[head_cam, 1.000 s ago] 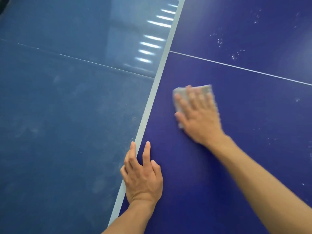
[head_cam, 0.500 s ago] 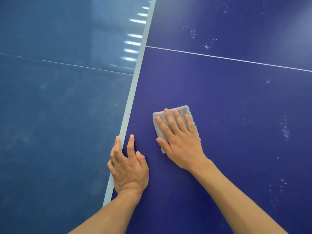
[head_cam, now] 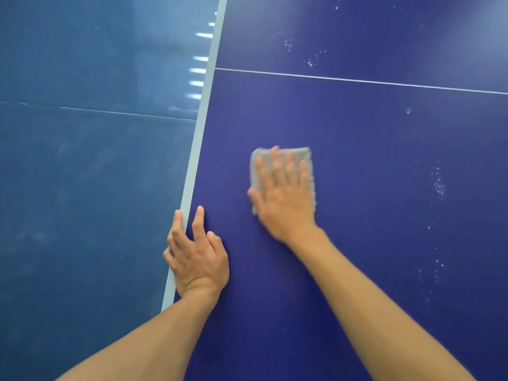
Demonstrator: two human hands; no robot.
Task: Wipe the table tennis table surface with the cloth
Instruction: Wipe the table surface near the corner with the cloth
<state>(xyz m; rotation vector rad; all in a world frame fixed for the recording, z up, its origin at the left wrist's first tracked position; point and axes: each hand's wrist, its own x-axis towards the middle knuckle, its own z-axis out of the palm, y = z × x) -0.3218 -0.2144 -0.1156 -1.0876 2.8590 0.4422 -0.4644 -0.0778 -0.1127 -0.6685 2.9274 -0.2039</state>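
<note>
Grey cloth (head_cam: 299, 153) under flat right hand (head_cam: 286, 199); left hand (head_cam: 196, 259) on table edge (head_cam: 195, 149).

Your right hand (head_cam: 286, 199) lay flat, fingers straight, pressing grey cloth (head_cam: 298, 152) onto dark blue table (head_cam: 371, 160); hand blurred. Your left hand (head_cam: 196, 257) rested near left, fingers spread, one fingertip on pale edge stripe (head_cam: 196, 149). Thin white line (head_cam: 357, 79) crossed far side. White specks (head_cam: 438, 185) dotted surface right of cloth. Lighter blue floor (head_cam: 82, 188) lay left.
</note>
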